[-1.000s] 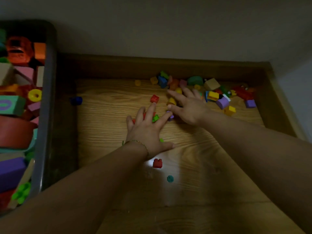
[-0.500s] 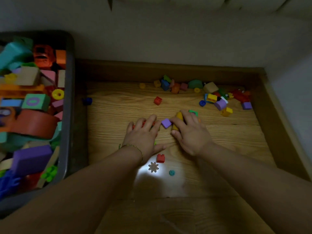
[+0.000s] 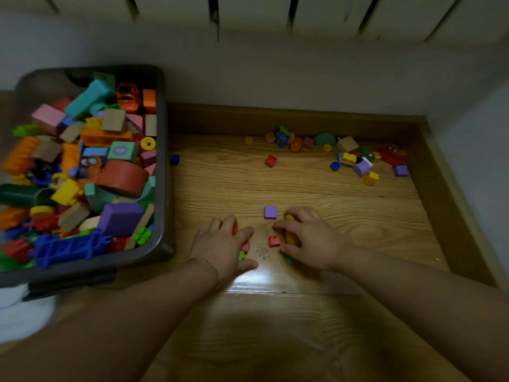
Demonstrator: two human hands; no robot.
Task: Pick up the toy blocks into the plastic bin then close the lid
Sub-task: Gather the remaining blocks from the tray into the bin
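Left hand (image 3: 224, 249) lies flat over small red and green pieces (image 3: 245, 247), right hand (image 3: 308, 239) curls round a yellow block (image 3: 289, 237); the plastic bin (image 3: 163, 172) at frame left is heaped, lidless, with scattered blocks (image 3: 360, 168) upper right left to gather.

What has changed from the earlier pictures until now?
The right hand and left hand dragged small blocks toward the person; the right now curls round a yellow block, the left lies flat on its blocks. The far pile and plastic bin stayed put.
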